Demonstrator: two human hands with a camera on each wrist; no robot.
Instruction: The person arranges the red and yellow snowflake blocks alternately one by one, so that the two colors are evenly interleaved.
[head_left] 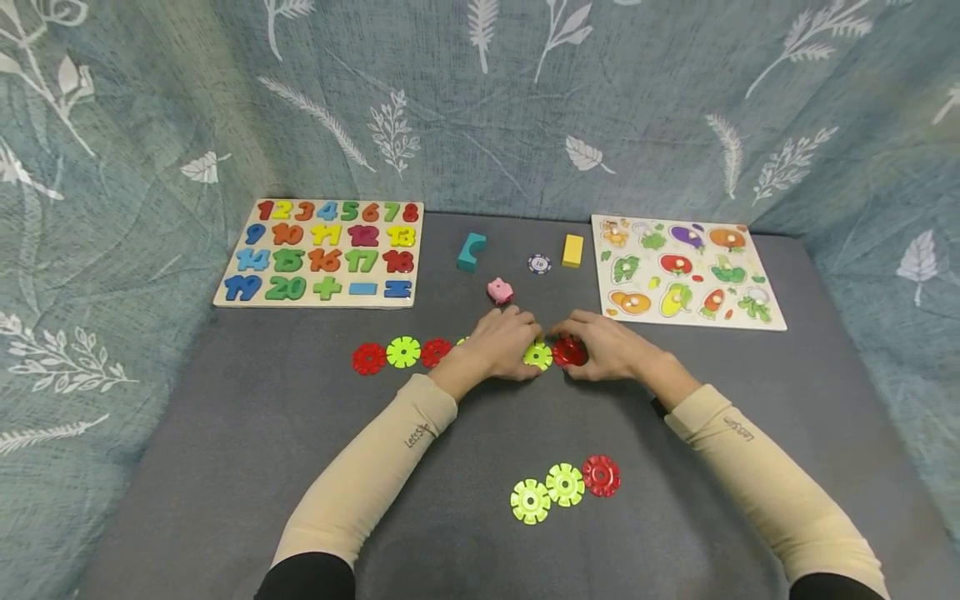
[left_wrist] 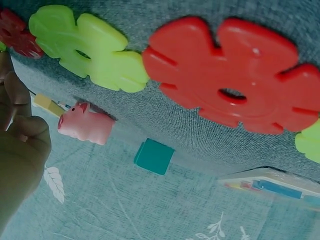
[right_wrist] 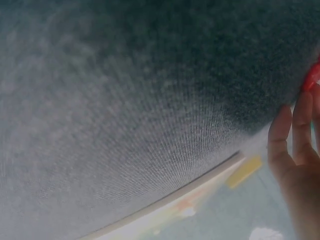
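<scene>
A row of notched plastic interlocking discs, red alternating with yellow-green, runs across the grey table. Near its right end, my left hand [head_left: 501, 343] pinches a yellow-green disc [head_left: 537, 356] between thumb and fingers. Right beside it, my right hand [head_left: 606, 348] grips the red end disc [head_left: 572, 351] by its edges; only a sliver of red shows in the right wrist view. Left of my left hand lie a red disc [head_left: 436, 353], a yellow-green disc [head_left: 403, 352] and another red disc [head_left: 369, 358]. The left wrist view shows a large red disc [left_wrist: 230, 75] that my hand hides from above.
Nearer me lie two yellow-green discs [head_left: 530, 501] and a red disc [head_left: 602, 475]. Behind my hands are a pink pig [head_left: 500, 291], a teal block [head_left: 469, 252], a poker chip [head_left: 539, 264] and a yellow block [head_left: 572, 251]. A number board [head_left: 318, 252] and vegetable board [head_left: 686, 271] flank them.
</scene>
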